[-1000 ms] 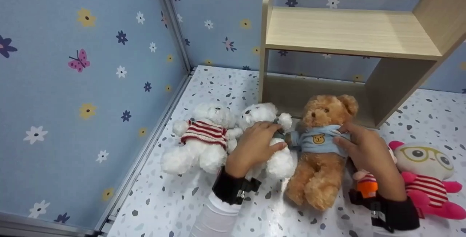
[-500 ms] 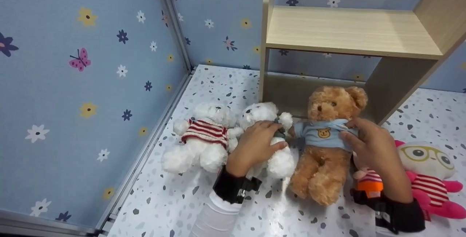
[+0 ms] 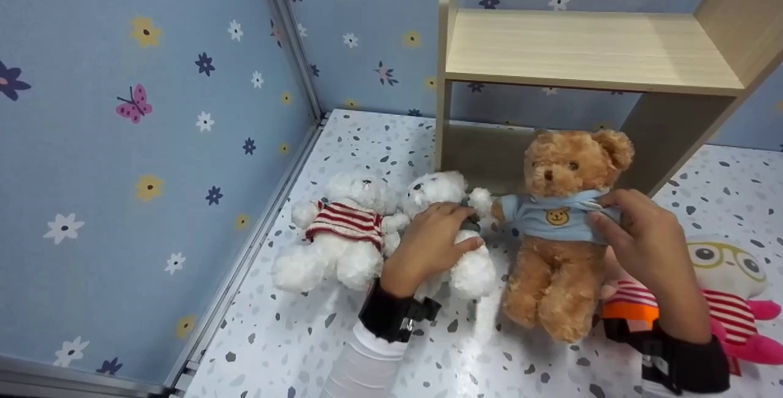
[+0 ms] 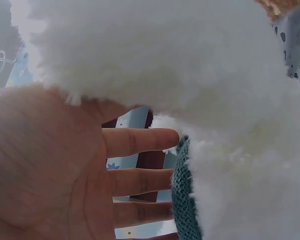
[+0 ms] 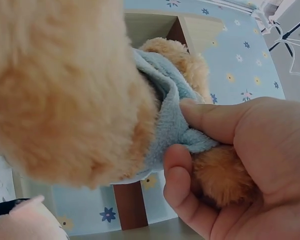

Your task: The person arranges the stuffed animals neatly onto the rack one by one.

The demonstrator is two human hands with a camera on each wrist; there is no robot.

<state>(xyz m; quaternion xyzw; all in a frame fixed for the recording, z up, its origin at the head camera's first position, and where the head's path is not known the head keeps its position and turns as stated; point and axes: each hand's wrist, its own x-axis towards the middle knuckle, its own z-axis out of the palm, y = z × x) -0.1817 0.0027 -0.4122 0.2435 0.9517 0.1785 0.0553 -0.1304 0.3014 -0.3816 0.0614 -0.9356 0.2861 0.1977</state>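
Note:
In the head view a brown teddy bear [image 3: 553, 269] in a light blue shirt stands almost upright before the shelf unit. My right hand [image 3: 654, 245] pinches its sleeve and arm; in the right wrist view thumb and fingers close round the blue cloth [image 5: 167, 112], with brown fur in the palm. My left hand [image 3: 428, 245] rests on a white teddy bear [image 3: 437, 190] wearing a dark green knit [image 4: 184, 190]. Its fingers reach out straight against that knit in the left wrist view. Left of it lies another white bear [image 3: 342, 257] in a red striped sweater.
Behind the bears stands a wooden shelf unit [image 3: 593, 46]. At the right lies a pink plush toy [image 3: 728, 318] with yellow glasses, beside a striped and orange toy [image 3: 630, 306] partly behind my right forearm. Flowered panels [image 3: 183, 159] border the speckled table [image 3: 263, 337].
My right hand has moved right and up a little with the brown bear, which leans back less and stands straighter. My left hand has stayed on the white bear.

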